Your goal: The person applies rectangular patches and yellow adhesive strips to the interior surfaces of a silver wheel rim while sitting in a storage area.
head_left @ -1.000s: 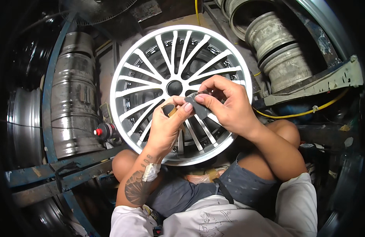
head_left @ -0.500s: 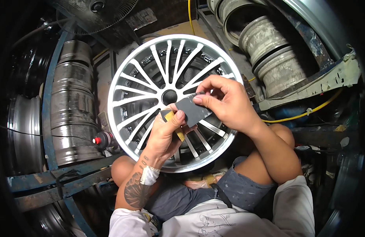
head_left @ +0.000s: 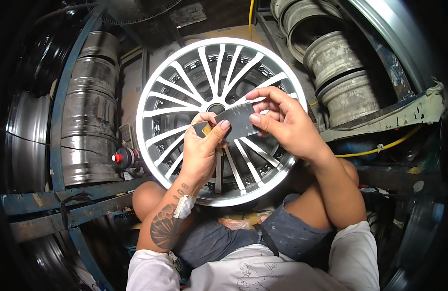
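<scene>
Over a white and silver multi-spoke wheel (head_left: 156,113), my left hand (head_left: 204,143) grips a small dark piece with a yellowish face (head_left: 205,131) and the left end of a dark grey rectangular sheet, apparently sandpaper (head_left: 236,125). My right hand (head_left: 287,123) pinches that sheet at its right end between thumb and fingers. The sheet hides part of the wheel's black hub. The wheel lies between me and the racks, just beyond my bent knees.
Stacked metal rims stand on the left (head_left: 90,121) and at the upper right (head_left: 342,97), in blue steel frames (head_left: 35,199). A dark bottle with a red cap (head_left: 129,159) sits left of the wheel. A yellow hose (head_left: 359,153) runs at right; a fan cage is at the top.
My hands dipped, then rose a little, with the view shifting too. The dark sheet now shows flatter and wider between them, and the yellow-faced piece has turned in my left hand.
</scene>
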`<action>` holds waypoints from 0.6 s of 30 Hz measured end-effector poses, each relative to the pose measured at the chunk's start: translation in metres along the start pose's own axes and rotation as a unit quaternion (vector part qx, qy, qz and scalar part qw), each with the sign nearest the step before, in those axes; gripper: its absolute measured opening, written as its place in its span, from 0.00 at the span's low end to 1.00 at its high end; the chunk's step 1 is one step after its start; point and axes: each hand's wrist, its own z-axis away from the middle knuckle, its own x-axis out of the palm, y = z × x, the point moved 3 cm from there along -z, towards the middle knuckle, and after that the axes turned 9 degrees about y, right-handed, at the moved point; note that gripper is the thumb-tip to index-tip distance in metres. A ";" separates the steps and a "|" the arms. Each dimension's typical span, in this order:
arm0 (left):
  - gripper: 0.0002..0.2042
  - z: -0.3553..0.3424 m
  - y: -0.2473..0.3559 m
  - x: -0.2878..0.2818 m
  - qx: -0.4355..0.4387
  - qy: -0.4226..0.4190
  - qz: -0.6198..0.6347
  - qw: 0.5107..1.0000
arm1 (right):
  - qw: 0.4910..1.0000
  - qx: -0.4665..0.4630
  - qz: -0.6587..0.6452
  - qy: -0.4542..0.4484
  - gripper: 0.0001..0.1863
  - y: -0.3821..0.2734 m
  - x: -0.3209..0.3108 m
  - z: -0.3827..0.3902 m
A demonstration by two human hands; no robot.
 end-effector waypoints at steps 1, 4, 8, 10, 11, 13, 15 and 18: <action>0.13 -0.001 0.000 0.001 0.003 0.000 0.003 1.000 | 1.000 -0.002 0.003 -0.003 0.18 -0.001 0.002 0.002; 0.13 0.000 0.001 0.007 -0.011 -0.003 0.035 0.999 | 0.995 -0.031 0.093 0.013 0.21 -0.005 0.003 0.004; 0.14 0.005 -0.001 0.006 -0.070 -0.029 0.024 0.997 | 0.994 -0.069 0.079 0.039 0.21 -0.005 0.000 0.005; 0.15 0.004 -0.001 0.003 -0.076 -0.056 0.036 0.995 | 0.989 -0.088 0.113 0.036 0.19 -0.006 -0.002 0.005; 0.17 0.006 0.001 0.001 -0.083 -0.079 0.046 0.992 | 0.984 -0.104 0.144 0.032 0.18 -0.007 -0.002 0.005; 0.18 0.010 0.004 -0.002 -0.083 -0.061 0.041 0.994 | 0.975 -0.149 0.162 -0.002 0.15 -0.010 0.003 0.009; 0.18 0.011 0.007 -0.006 -0.060 -0.018 -0.032 0.997 | 0.940 -0.257 0.225 -0.022 0.14 -0.010 0.002 0.011; 0.18 0.008 0.011 -0.007 0.006 -0.004 -0.056 0.998 | 0.920 -0.241 0.306 -0.042 0.19 -0.023 0.009 0.016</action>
